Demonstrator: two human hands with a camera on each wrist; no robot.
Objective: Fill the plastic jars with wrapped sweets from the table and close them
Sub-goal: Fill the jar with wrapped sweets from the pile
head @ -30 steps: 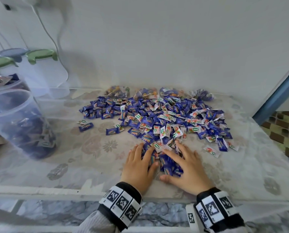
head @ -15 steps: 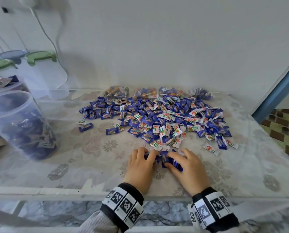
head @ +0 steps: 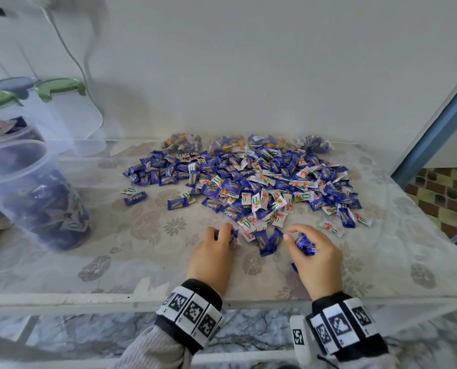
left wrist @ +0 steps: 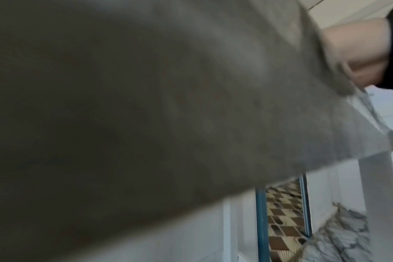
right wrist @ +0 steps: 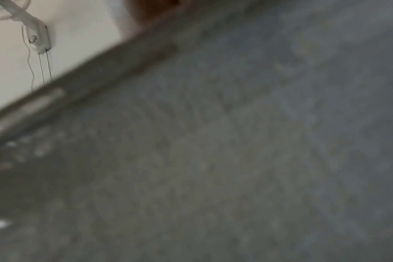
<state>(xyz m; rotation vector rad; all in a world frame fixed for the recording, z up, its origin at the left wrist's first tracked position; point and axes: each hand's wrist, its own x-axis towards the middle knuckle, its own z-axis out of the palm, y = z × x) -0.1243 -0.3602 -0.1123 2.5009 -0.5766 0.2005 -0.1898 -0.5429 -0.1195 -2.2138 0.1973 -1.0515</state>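
Observation:
A wide heap of blue and white wrapped sweets (head: 251,182) covers the middle of the table. Near the front edge my left hand (head: 216,249) curls round a few blue sweets. My right hand (head: 309,249) grips a bunch of blue sweets (head: 305,243) in its curled fingers. A few more sweets (head: 266,241) lie between the two hands. An open clear plastic jar (head: 33,193), partly filled with sweets, stands at the left. Both wrist views are dark and blurred against the tabletop and show no fingers or sweets.
Lidded jars with green lids (head: 59,86) and a blue lid (head: 11,83) stand at the back left against the wall. Bags of sweets (head: 182,141) lie behind the heap. The table's front rail (head: 89,299) runs below my wrists. A blue door frame (head: 434,129) rises at the right.
Both hands raked sweets toward the front edge, then drew apart. Their flat fingers have curled round sweets, and a few sweets stayed on the cloth between them.

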